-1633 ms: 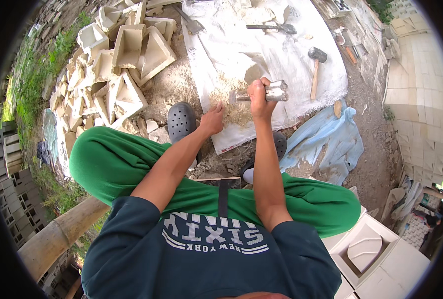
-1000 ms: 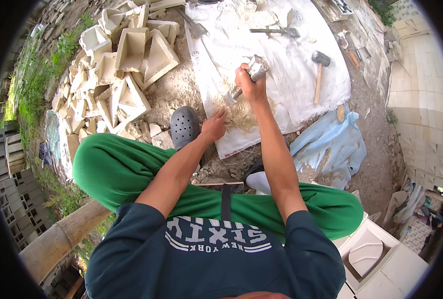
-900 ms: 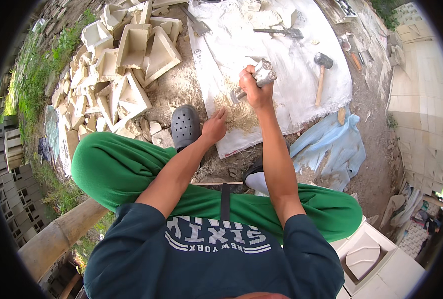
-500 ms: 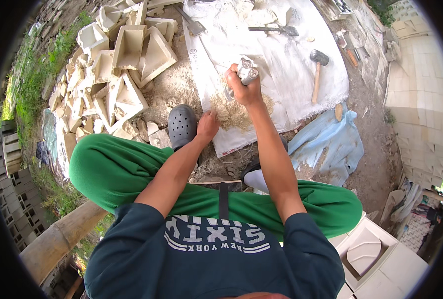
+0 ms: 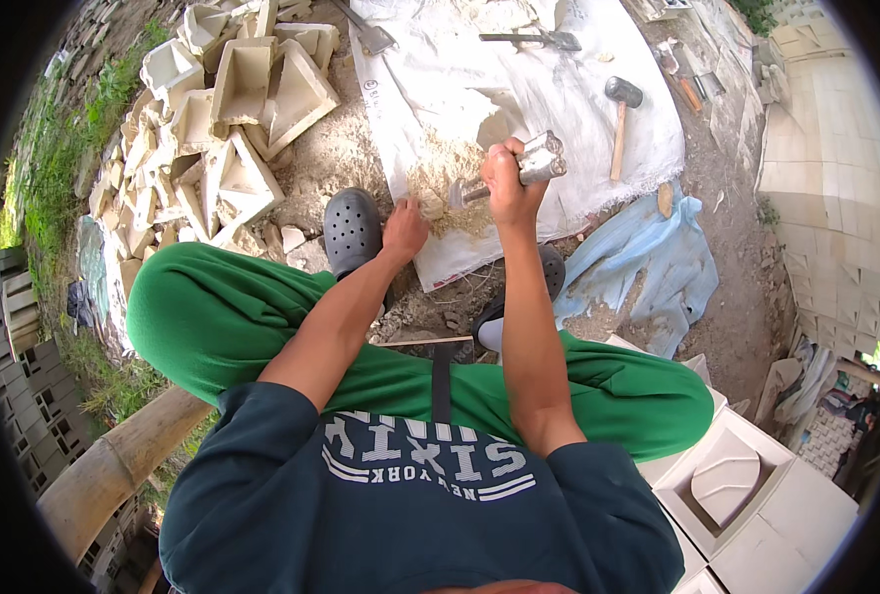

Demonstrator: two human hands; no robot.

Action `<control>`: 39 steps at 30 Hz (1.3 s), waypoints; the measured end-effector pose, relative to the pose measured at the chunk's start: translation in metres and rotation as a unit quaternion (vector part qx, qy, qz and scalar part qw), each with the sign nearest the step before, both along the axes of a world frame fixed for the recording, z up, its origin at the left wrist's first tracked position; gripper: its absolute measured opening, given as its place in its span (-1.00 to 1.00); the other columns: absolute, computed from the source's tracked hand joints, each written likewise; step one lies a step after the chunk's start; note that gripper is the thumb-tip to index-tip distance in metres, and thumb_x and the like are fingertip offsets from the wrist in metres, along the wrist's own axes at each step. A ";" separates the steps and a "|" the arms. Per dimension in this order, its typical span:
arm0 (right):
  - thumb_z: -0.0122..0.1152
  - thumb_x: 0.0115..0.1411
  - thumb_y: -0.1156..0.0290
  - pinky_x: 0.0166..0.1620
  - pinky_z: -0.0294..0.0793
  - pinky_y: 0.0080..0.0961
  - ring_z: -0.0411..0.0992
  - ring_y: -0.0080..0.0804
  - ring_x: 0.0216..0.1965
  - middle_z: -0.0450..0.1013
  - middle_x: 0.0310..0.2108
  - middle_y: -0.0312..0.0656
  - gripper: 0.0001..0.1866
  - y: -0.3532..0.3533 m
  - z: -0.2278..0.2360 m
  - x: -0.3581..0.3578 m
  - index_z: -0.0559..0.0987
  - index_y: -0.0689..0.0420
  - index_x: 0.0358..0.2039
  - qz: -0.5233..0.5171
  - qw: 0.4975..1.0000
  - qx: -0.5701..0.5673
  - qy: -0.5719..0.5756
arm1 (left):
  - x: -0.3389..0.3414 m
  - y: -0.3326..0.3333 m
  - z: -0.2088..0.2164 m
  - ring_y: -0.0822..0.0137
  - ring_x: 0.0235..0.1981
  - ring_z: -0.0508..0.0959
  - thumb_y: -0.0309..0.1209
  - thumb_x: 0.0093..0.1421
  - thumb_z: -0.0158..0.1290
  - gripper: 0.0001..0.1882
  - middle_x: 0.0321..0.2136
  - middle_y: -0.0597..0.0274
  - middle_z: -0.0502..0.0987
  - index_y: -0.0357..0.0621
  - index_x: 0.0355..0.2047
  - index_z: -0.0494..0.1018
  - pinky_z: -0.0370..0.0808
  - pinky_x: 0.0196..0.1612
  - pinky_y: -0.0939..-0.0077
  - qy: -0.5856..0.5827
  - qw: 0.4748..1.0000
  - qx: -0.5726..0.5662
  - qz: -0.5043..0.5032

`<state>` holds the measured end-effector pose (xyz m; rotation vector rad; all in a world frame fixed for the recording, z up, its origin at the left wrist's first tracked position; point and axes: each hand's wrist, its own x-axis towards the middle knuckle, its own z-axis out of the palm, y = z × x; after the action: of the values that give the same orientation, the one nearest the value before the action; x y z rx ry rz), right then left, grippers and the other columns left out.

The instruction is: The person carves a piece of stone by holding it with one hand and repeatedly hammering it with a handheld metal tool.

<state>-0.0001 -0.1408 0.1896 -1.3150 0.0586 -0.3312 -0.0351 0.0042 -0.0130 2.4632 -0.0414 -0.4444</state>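
Observation:
My right hand (image 5: 512,188) is closed around a short metal tool (image 5: 543,158) with a thick silvery end above the fist. Its flat blade (image 5: 466,193) points left, low over a patch of tan crumbs (image 5: 440,223) on a white sheet (image 5: 598,129). My left hand (image 5: 405,234) is low beside the sheet's left edge, next to a grey clog (image 5: 352,230). The left fingers are bent downward at the crumbs; anything under them is hidden.
Broken cream hollow blocks (image 5: 242,89) are heaped at the left. A black-headed mallet (image 5: 621,114) and a dark flat tool (image 5: 534,40) lie on the sheet. Crumpled blue cloth (image 5: 648,262) lies to its right. Cream boxes (image 5: 727,475) stand at lower right.
My right hand has moved slightly down and right, and the tool has turned so its silvery end leans right. My left hand stays close to the same spot, its fingers stretched slightly forward.

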 end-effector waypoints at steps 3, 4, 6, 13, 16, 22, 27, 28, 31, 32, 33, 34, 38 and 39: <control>0.04 0.10 0.55 -0.62 0.06 -0.66 0.12 -0.75 -0.68 0.22 -0.71 -0.46 -0.77 0.008 -0.030 -0.009 0.29 0.14 -0.67 -0.020 0.999 0.003 -0.035 | 0.001 -0.004 -0.003 -0.09 -0.06 0.41 -0.34 0.04 0.11 -0.55 -0.09 -0.11 0.34 -0.23 -0.07 0.30 0.41 -0.04 0.12 -0.018 1.000 -0.018 0.011; 0.04 0.10 0.55 -0.62 0.05 -0.66 0.11 -0.76 -0.69 0.20 -0.72 -0.48 -0.76 0.006 -0.032 -0.008 0.28 0.13 -0.67 -0.027 0.999 0.001 -0.021 | 0.000 -0.005 -0.003 -0.10 -0.07 0.42 -0.31 0.03 0.13 -0.52 -0.09 -0.11 0.34 -0.21 -0.05 0.32 0.40 -0.05 0.12 -0.018 0.999 -0.025 0.031; 0.03 0.10 0.56 -0.62 0.03 -0.66 0.08 -0.76 -0.69 0.17 -0.73 -0.49 -0.75 0.001 -0.031 -0.007 0.27 0.12 -0.69 -0.008 0.999 0.035 0.019 | -0.006 -0.008 -0.006 -0.10 -0.07 0.41 -0.31 0.03 0.14 -0.51 -0.09 -0.12 0.34 -0.21 -0.05 0.32 0.39 -0.04 0.12 -0.040 0.997 -0.022 0.054; 0.05 0.11 0.53 -0.61 0.04 -0.66 0.09 -0.76 -0.68 0.17 -0.73 -0.50 -0.72 -0.004 -0.024 -0.011 0.26 0.11 -0.70 0.004 1.000 0.013 -0.014 | -0.016 -0.008 -0.009 -0.10 -0.01 0.34 -0.36 0.04 0.14 -0.53 -0.08 -0.12 0.31 -0.26 -0.06 0.29 0.35 0.01 0.15 -0.043 0.994 -0.050 0.092; 0.06 0.10 0.53 -0.60 0.06 -0.65 0.09 -0.76 -0.67 0.18 -0.71 -0.50 -0.74 -0.006 -0.033 -0.009 0.28 0.12 -0.68 0.002 1.000 -0.005 0.022 | -0.014 -0.006 -0.007 -0.10 -0.02 0.36 -0.36 0.04 0.13 -0.51 -0.09 -0.13 0.32 -0.27 -0.04 0.30 0.36 0.00 0.15 -0.011 0.997 -0.046 0.062; -0.12 0.14 0.53 -0.65 0.04 -0.62 0.03 -0.66 -0.73 0.10 -0.77 -0.37 -0.72 -0.012 0.001 -0.006 0.16 0.10 -0.69 -0.005 0.999 0.017 -0.033 | -0.001 -0.003 -0.005 -0.09 -0.05 0.38 -0.37 0.07 0.11 -0.52 -0.11 -0.12 0.35 -0.26 -0.01 0.32 0.37 -0.01 0.15 -0.021 0.996 -0.059 0.068; -0.02 0.08 0.57 -0.66 0.02 -0.66 0.06 -0.73 -0.72 0.15 -0.74 -0.44 -0.75 -0.012 -0.042 0.009 0.22 0.10 -0.68 -0.002 0.998 0.056 -0.017 | -0.007 -0.003 -0.010 -0.09 -0.04 0.39 -0.34 0.06 0.12 -0.51 -0.11 -0.13 0.35 -0.26 -0.01 0.33 0.37 0.01 0.17 -0.018 0.996 -0.059 0.066; -0.02 0.08 0.57 -0.66 0.02 -0.67 0.06 -0.74 -0.72 0.16 -0.74 -0.44 -0.76 -0.010 -0.037 0.010 0.22 0.10 -0.68 0.014 0.998 0.066 0.007 | -0.006 0.002 -0.012 -0.09 -0.04 0.40 -0.31 0.05 0.13 -0.49 -0.09 -0.14 0.36 -0.26 0.00 0.33 0.37 0.01 0.18 0.004 0.997 -0.052 0.063; 0.00 0.10 0.54 -0.65 0.03 -0.67 0.07 -0.74 -0.71 0.18 -0.72 -0.43 -0.77 -0.012 -0.009 -0.001 0.24 0.11 -0.66 0.005 0.998 0.051 -0.037 | -0.011 -0.002 -0.013 -0.10 -0.04 0.40 -0.32 0.05 0.12 -0.50 -0.08 -0.14 0.35 -0.27 -0.02 0.33 0.37 0.01 0.18 0.007 0.996 -0.044 0.075; 0.00 0.11 0.54 -0.63 0.05 -0.67 0.08 -0.74 -0.70 0.18 -0.72 -0.43 -0.77 -0.010 0.003 0.003 0.24 0.11 -0.65 0.001 0.998 0.048 -0.041 | -0.012 0.000 -0.014 -0.10 -0.04 0.40 -0.32 0.05 0.12 -0.50 -0.08 -0.14 0.35 -0.27 -0.02 0.33 0.37 0.01 0.18 0.011 0.996 -0.043 0.079; -0.01 0.11 0.54 -0.63 0.05 -0.67 0.08 -0.74 -0.69 0.18 -0.72 -0.43 -0.77 -0.011 0.005 0.005 0.24 0.11 -0.65 0.012 0.998 0.050 -0.047 | -0.005 -0.001 -0.014 -0.10 -0.03 0.39 -0.32 0.05 0.12 -0.51 -0.07 -0.14 0.35 -0.28 -0.02 0.33 0.36 0.02 0.18 -0.001 0.996 -0.048 0.074; -0.01 0.12 0.54 -0.62 0.05 -0.67 0.09 -0.74 -0.68 0.18 -0.72 -0.43 -0.78 -0.011 0.006 0.007 0.24 0.11 -0.64 0.023 0.997 0.052 -0.054 | -0.001 -0.002 -0.014 -0.10 -0.03 0.39 -0.32 0.05 0.12 -0.51 -0.06 -0.14 0.35 -0.29 -0.03 0.33 0.36 0.02 0.17 -0.012 0.996 -0.053 0.069; -0.02 0.10 0.52 -0.63 0.03 -0.66 0.09 -0.72 -0.69 0.18 -0.73 -0.43 -0.73 -0.009 -0.040 0.019 0.23 0.11 -0.71 0.009 1.000 0.019 -0.004 | -0.005 -0.007 -0.011 -0.10 -0.03 0.39 -0.32 0.05 0.12 -0.51 -0.06 -0.14 0.34 -0.30 -0.04 0.32 0.36 0.02 0.17 -0.021 0.996 -0.064 0.065; -0.02 0.10 0.53 -0.63 0.03 -0.66 0.09 -0.72 -0.70 0.19 -0.74 -0.42 -0.74 -0.007 -0.038 0.020 0.25 0.12 -0.71 0.016 1.000 0.026 0.006 | -0.006 -0.003 -0.011 -0.10 -0.04 0.39 -0.32 0.06 0.12 -0.51 -0.07 -0.14 0.34 -0.31 -0.04 0.32 0.36 0.02 0.17 -0.014 0.996 -0.058 0.062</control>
<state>0.0200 -0.1476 0.1515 -1.2652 0.0559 -0.2920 -0.0408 0.0015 -0.0244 2.3414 0.0726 -0.3427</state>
